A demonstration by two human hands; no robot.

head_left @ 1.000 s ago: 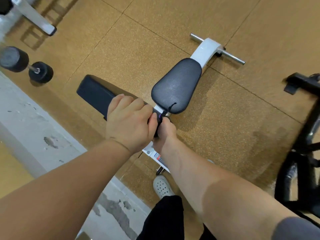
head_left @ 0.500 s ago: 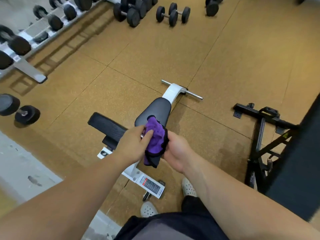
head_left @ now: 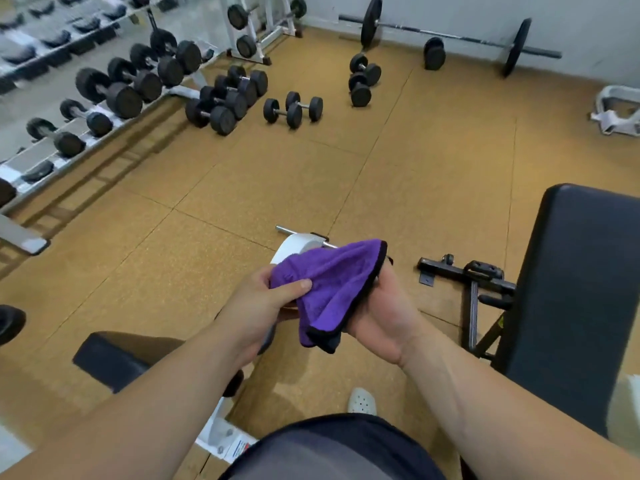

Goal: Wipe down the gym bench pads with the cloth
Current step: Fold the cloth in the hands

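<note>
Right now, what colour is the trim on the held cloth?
Black, edging the purple fleecy cloth; head view.

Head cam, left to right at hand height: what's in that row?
low black bench pad → left hand → purple cloth → right hand → black metal stand → tall black pad

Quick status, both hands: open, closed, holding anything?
Left hand: holding the purple cloth, thumb pinched on top.
Right hand: holding the same cloth from its other side, fingers mostly hidden behind it.
</note>
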